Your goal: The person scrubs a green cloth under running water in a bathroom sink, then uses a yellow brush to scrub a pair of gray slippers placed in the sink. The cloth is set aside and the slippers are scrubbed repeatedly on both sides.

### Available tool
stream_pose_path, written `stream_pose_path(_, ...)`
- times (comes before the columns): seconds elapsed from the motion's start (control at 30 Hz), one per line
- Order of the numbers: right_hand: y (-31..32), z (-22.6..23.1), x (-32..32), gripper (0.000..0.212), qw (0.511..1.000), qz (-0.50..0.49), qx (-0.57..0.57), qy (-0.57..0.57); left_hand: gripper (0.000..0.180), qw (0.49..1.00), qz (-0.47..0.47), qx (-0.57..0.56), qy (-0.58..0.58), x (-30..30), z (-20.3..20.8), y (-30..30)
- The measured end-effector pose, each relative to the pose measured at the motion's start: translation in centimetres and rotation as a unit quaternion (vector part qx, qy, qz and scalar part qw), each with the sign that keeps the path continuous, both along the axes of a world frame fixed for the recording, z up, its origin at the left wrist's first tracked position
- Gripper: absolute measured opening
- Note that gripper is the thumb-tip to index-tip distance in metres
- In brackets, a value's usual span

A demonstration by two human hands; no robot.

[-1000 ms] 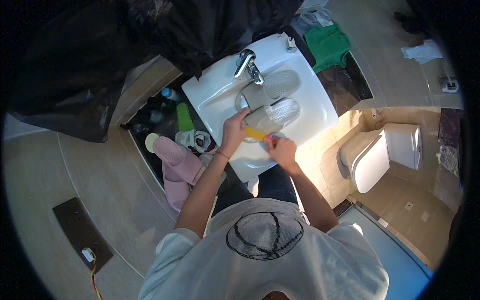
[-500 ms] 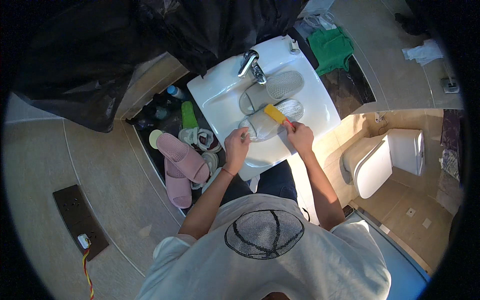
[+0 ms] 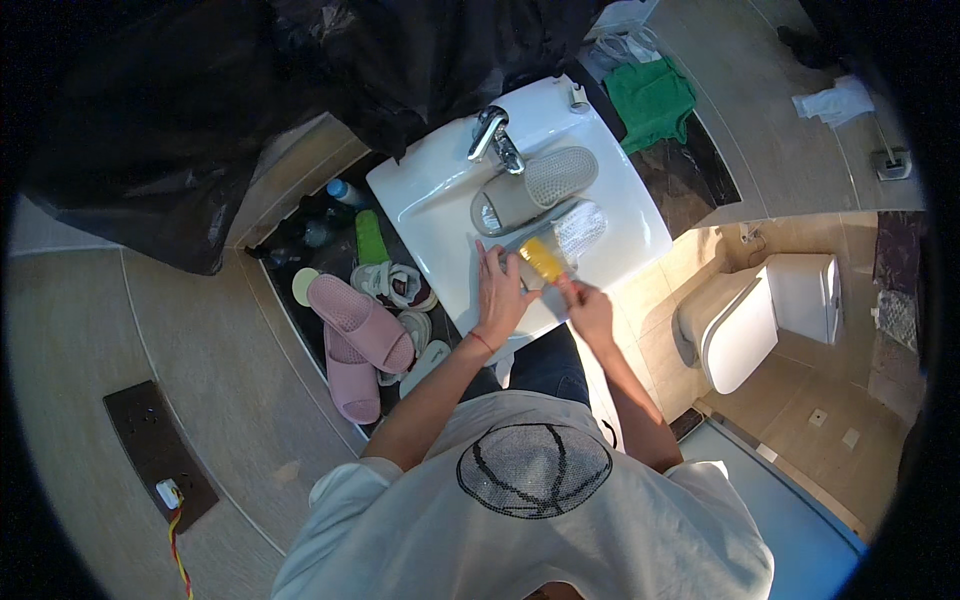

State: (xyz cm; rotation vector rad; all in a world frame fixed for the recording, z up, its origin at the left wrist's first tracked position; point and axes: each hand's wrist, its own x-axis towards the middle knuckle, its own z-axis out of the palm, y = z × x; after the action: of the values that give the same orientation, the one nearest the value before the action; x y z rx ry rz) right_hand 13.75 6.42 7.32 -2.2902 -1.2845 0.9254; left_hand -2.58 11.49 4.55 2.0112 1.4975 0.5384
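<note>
A grey slide slipper [image 3: 581, 229] with white, wet-looking foam on its footbed lies in the white sink [image 3: 440, 212]. My left hand [image 3: 502, 290] grips its strap end, the fingers across the slipper and the thumb on the near side. My right hand [image 3: 592, 313] is closed round the reddish handle of a brush. The brush's yellow head [image 3: 541, 259], smeared by motion, is over the slipper's strap beside my left fingers. Behind it in the sink, the other grey slipper [image 3: 563, 176] lies sole down, below the chrome tap [image 3: 490, 133].
Pink slippers [image 3: 360, 322], sneakers [image 3: 390, 284], a green brush-like item [image 3: 370, 237] and a blue-capped bottle [image 3: 343, 191] crowd the dark ledge left of the sink. A green cloth [image 3: 652, 102] lies on the right. Farther right stands a toilet [image 3: 742, 345]. Black plastic sheeting [image 3: 190, 120] hangs behind.
My left hand has moved right onto the slipper's strap end. My right hand has brought the brush nearer to me and slightly left. The foamy slipper has shifted slightly, and the view has moved a little.
</note>
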Motion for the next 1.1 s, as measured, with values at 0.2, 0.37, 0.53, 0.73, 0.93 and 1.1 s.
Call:
stream_pose_path(0.2,0.0,1.1,2.6,0.045,0.996,-0.048,0.033,-0.062,0.057,0.989,-0.015,0.042,-0.139,-0.3,-0.1,-0.3)
stream_pose_path(0.37,-2.7,-0.2,0.0,0.044,0.995,0.043,0.041,-0.077,0.048,0.960,0.085,-0.065,-0.260,0.1,-0.1,-0.4)
stream_pose_path(0.53,-0.1,1.6,4.2,0.047,0.993,-0.047,0.077,-0.076,0.048,0.898,0.122,-0.159,-0.392,0.5,-0.8,-0.8)
stream_pose_path(0.73,-1.5,1.1,2.3,0.051,0.989,0.032,0.020,-0.146,0.057,0.907,0.112,-0.213,-0.346,1.5,1.3,-1.5)
stream_pose_path(0.93,-1.4,-0.7,6.1,0.055,0.988,-0.009,-0.020,-0.151,0.063,0.952,0.059,-0.117,-0.275,2.9,1.1,-1.9)
stream_pose_path(1.1,-1.2,-2.8,6.2,0.051,0.988,0.031,-0.038,-0.145,0.068,0.956,0.036,-0.160,-0.243,2.0,0.3,0.3)
